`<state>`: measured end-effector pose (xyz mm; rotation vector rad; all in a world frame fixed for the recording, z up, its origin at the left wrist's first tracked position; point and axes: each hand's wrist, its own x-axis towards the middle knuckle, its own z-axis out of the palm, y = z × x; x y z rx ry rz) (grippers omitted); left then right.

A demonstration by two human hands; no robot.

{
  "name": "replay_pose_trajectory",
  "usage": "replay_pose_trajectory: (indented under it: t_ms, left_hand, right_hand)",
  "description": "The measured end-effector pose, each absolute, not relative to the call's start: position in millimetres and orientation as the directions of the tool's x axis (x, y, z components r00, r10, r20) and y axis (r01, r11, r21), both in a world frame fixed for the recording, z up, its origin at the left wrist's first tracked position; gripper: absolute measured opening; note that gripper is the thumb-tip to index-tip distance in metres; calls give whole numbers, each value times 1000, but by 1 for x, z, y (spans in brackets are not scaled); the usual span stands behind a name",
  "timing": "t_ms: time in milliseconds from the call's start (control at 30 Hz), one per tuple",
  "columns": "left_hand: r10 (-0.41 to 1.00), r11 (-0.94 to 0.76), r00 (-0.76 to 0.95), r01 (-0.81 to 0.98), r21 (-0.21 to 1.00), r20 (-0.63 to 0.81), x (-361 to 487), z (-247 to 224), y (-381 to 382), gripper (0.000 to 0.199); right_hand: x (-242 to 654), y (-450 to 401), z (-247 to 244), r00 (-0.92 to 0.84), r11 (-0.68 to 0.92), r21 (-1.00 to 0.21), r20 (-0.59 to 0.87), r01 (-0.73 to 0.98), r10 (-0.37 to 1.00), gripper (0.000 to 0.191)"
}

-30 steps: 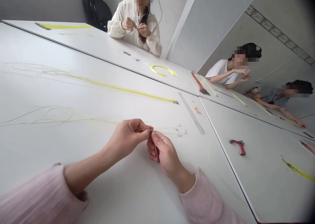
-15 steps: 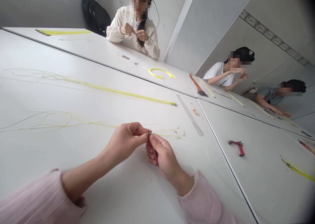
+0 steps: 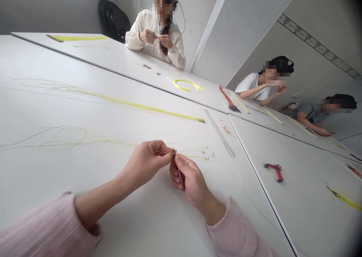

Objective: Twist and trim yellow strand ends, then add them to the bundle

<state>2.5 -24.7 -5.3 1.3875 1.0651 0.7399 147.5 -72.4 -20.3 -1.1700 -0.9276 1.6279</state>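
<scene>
Both grips are closed, close together at mid-frame. The left hand [image 3: 146, 161] pinches a fine yellow line [image 3: 162, 153] between thumb and fingertips. The right hand [image 3: 188, 178] is curled shut around a thin reddish strip [image 3: 180, 176], whose upper end meets the left fingertips. How line and strip join is hard to tell, probably small and mostly behind the fingers.

The line runs out at 1 o'clock to small hooks [image 3: 206, 154] on the white tabletop [image 3: 135, 211], with loose strands [image 3: 70, 142] trailing at 9 o'clock. It should be very light, limp and slippery, so hold it right at the pinch, not by the slack; the hooks look sharp, so take them by the shank.

Further out: a bundle of yellow lines [image 3: 127, 107] at 12 o'clock, a steel ruler [image 3: 220, 133] at 2 o'clock, red-handled pliers [image 3: 274, 170] at 3 o'clock. A yellow coil [image 3: 186, 84] and an orange bundle [image 3: 229, 100] lie beyond. Co-workers sit at 12 o'clock [image 3: 158, 48] and 2 o'clock [image 3: 251, 87].
</scene>
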Motion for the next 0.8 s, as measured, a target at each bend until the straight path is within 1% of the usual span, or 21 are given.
replay_pose_trajectory:
  t_ms: [133, 333, 533, 700, 800]
  left_hand:
    - [911, 85, 383, 185, 979, -151, 2, -5, -25, 25]
    - [911, 83, 383, 188, 979, -151, 2, -6, -23, 23]
    - [911, 73, 382, 215, 974, -152, 2, -6, -24, 24]
    - [910, 74, 383, 221, 972, -157, 2, -5, -24, 24]
    - [912, 62, 384, 222, 973, -146, 2, -5, -24, 22]
  right_hand:
    - [147, -72, -21, -125, -303, -930, -282, -206, 951, 33]
    - [148, -71, -19, -145, -334, -912, -306, -239, 941, 32]
    - [149, -70, -20, -134, -313, -931, -292, -187, 947, 34]
    - [151, -71, -19, -156, -327, -918, -297, -227, 942, 33]
    - [150, -71, -18, -152, -318, -925, -291, -207, 945, 33]
